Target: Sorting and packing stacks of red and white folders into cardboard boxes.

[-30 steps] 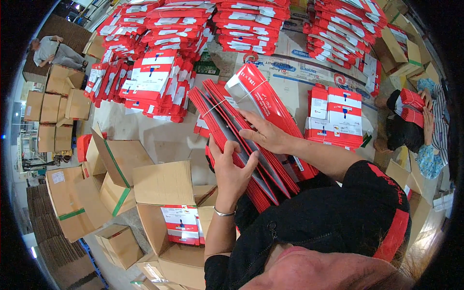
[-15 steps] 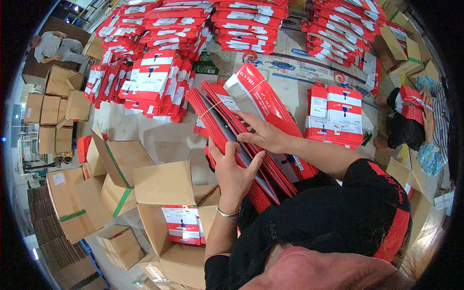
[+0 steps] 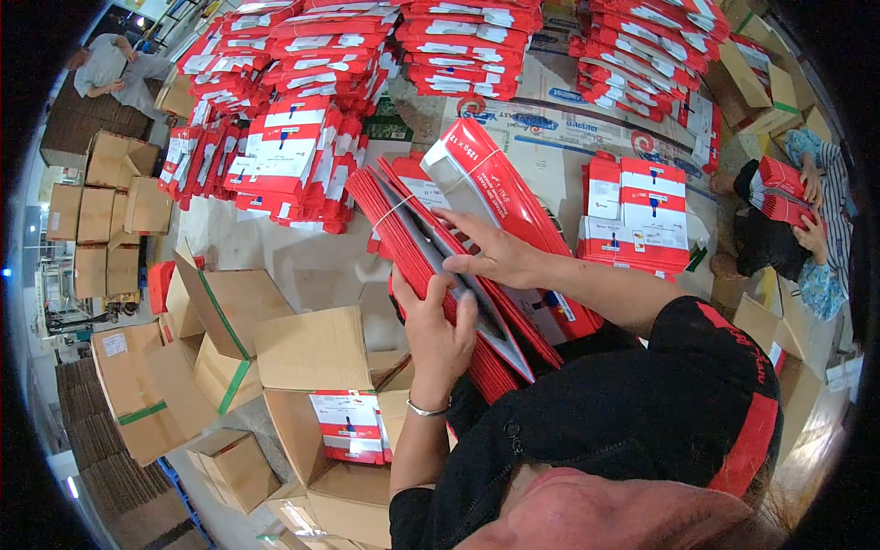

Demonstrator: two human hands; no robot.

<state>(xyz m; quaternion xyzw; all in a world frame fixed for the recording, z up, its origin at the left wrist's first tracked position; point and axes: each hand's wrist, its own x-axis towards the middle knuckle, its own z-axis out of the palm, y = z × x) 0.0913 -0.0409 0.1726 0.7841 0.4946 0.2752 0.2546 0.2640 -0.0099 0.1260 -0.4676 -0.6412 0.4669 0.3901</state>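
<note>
At centre frame, the left hand (image 3: 438, 335) is closed around the lower edge of a bundle of flat red cartons (image 3: 431, 252). The right hand (image 3: 490, 252) lies half-open, fingers parting the sheets. The bundle looks stiff but heavy and slippery, so grip both edges. Beyond, at upper left, sit red stacks (image 3: 293, 156).
</note>
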